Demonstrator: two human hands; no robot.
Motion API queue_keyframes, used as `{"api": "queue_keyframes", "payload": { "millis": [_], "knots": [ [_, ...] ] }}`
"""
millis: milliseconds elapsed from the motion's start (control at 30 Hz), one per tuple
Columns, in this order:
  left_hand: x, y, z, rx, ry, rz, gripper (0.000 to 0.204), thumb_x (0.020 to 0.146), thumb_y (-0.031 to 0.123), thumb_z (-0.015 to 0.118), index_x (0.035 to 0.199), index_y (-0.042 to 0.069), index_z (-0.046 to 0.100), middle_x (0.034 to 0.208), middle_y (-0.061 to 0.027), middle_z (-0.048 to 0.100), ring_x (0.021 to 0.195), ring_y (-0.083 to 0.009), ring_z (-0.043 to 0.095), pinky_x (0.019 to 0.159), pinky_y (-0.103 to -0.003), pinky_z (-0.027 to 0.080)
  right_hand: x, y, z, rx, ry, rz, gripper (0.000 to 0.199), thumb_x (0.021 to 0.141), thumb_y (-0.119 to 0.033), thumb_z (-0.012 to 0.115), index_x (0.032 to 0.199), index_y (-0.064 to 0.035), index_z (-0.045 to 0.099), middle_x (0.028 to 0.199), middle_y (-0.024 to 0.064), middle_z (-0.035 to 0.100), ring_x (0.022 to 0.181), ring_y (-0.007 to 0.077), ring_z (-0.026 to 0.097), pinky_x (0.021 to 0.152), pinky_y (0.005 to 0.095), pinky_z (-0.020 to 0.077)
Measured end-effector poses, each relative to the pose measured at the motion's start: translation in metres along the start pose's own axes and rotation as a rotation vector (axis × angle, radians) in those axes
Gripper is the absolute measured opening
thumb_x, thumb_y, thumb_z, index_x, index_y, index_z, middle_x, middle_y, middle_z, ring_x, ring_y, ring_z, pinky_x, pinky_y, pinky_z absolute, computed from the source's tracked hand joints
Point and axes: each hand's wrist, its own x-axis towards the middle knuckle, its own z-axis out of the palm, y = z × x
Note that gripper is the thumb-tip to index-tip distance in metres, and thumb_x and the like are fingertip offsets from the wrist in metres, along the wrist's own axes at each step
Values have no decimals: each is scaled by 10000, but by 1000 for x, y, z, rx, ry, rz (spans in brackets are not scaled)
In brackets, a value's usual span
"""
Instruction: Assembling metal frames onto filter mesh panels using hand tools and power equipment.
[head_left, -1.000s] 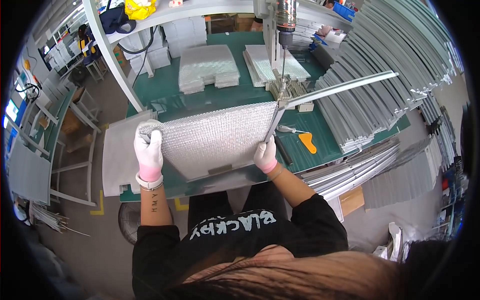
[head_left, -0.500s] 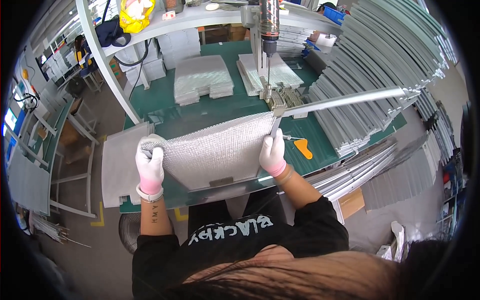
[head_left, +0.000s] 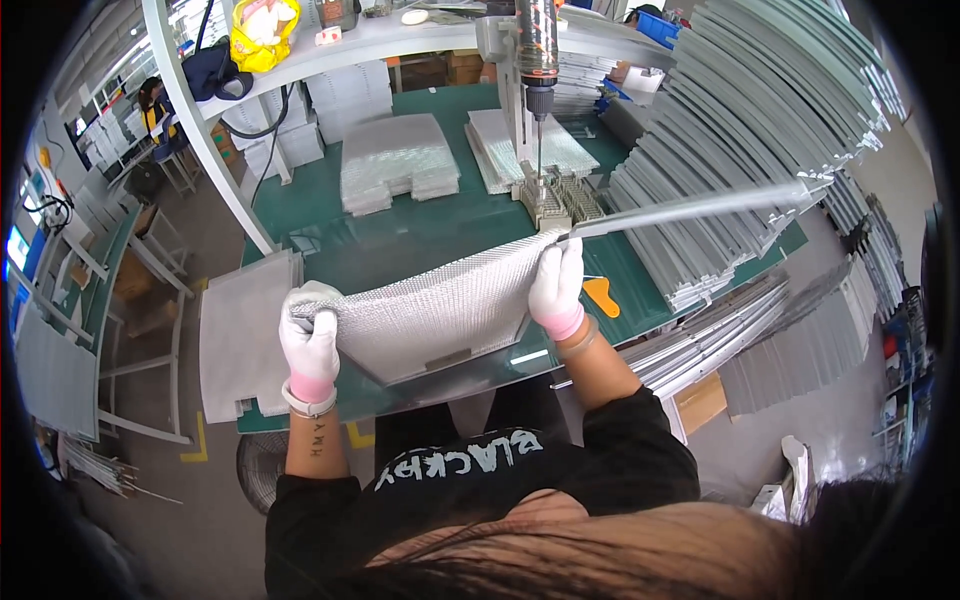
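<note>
A silvery mesh sheet (head_left: 440, 312), bowed along its top edge, is held up over the near edge of the green table. My gloved left hand (head_left: 312, 338) is closed on its upper left corner. At the other end my gloved right hand (head_left: 558, 285) grips the sheet's upper right corner. A long grey metal strip (head_left: 690, 208) meets the sheet there and runs off to the right; whether that hand also grips it I cannot tell. Just beyond this corner sits a metal jig (head_left: 552, 203), under an upright power screwdriver (head_left: 538, 65) with a long thin bit.
An orange-handled tool (head_left: 601, 297) lies right of my right hand. Stacks of mesh sheets (head_left: 398, 160) stand farther back. A tall leaning stack of grey strips (head_left: 745, 140) rises on the right. Flat grey sheets (head_left: 245, 335) lie at the left. A shelf post (head_left: 205, 125) stands at the left.
Both hands have moved slightly to the right with the mesh sheet. My right hand and the sheet's corner have come up closer to the jig, and the strip's near end has shifted.
</note>
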Motion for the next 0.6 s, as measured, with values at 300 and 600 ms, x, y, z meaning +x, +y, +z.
{"api": "queue_keyframes", "payload": {
  "millis": [300,600],
  "knots": [
    [4,1,10,86,38,-20,91,846,-39,500,916,14,521,890,-81,578,781,-113,506,737,-241,412,-15,-3,-10,185,-59,129,295,960,-170,378,1166,32,437,989,97,525,875,155,499,807,297,432],
    [-1,1,8,97,35,2,97,847,-24,508,935,16,523,888,-81,583,770,-110,506,727,-230,407,4,9,-25,904,-388,255,257,934,-167,441,1089,29,503,940,97,548,859,178,516,800,318,429]
  ]
}}
